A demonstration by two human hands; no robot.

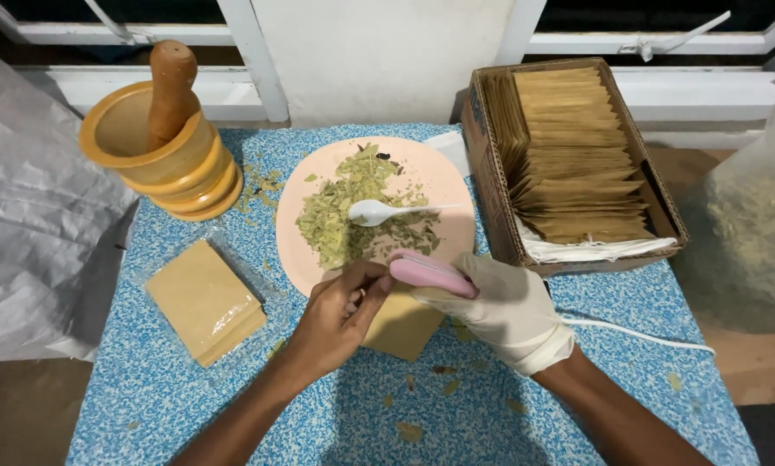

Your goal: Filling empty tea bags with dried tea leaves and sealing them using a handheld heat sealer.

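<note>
The left hand [336, 315] pinches the top edge of a small brown paper bag [402, 326] to keep it flat, just at 6 o'clock of the pink plate [444, 177]. The right hand [508, 311] – in a white glove – is closed around a pink sealer [431, 274], squeezing it onto that same edge. Dry green leaves [353, 211] and a white spoon [379, 211] sit on the plate.

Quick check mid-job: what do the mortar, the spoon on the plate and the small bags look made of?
Mortar: probably wood, smooth yellow-orange surface, with a brown pestle that looks turned. Spoon: likely plastic, glossy white and thin. Bags in the box: seemingly brown filter-type paper, matte, flat and creased. Plate: matte pink, probably plastic.
</note>
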